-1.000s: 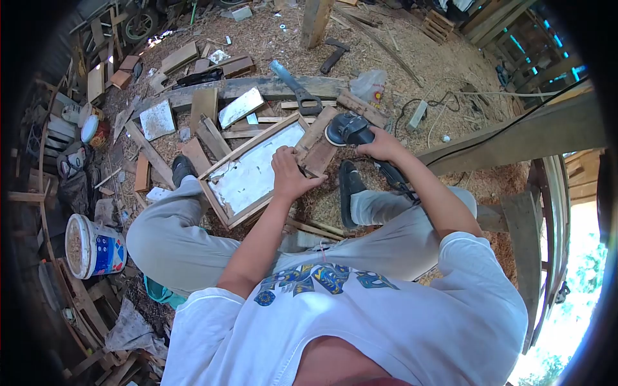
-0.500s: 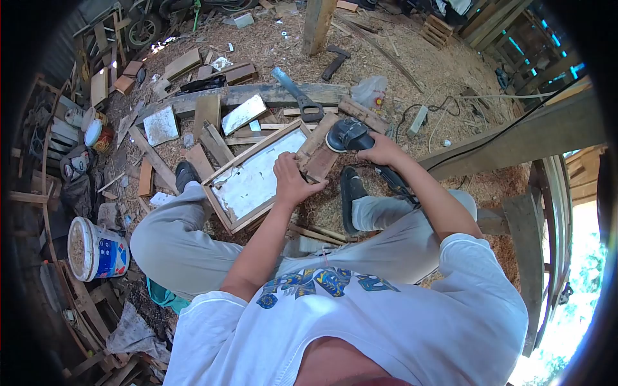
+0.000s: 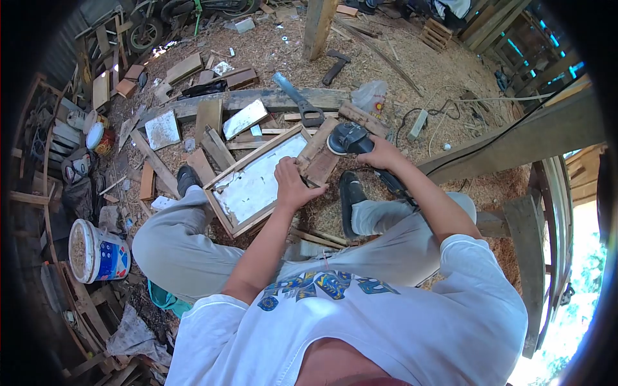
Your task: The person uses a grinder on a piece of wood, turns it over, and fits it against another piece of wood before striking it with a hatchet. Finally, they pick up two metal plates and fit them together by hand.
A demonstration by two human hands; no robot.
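Observation:
My right hand (image 3: 380, 154) is closed around the rear of a dark power sander (image 3: 349, 137), whose disc sits at the right edge of a brown wooden board (image 3: 318, 154). With its fingers wrapped over the near edge, my left hand (image 3: 295, 185) grips a wooden frame (image 3: 243, 226) near its right side; a small dark thing shows between thumb and fingers. Inside the frame lies a white, stained panel (image 3: 248, 190). The board extends beyond the frame's right side, between both hands. A cord trails from the sander past my right forearm.
A handsaw (image 3: 299, 100) lies on a long beam (image 3: 257, 98) ahead. Farther off is a hatchet (image 3: 335, 67) beside a post (image 3: 318, 29). A white bucket (image 3: 96, 251) stands at left. Scrap wood and shavings cover the ground; a thick beam (image 3: 515, 138) crosses at right.
The sander and my right hand have shifted very slightly, with the disc a little lower on the board. My left hand keeps its grip. The view has moved slightly.

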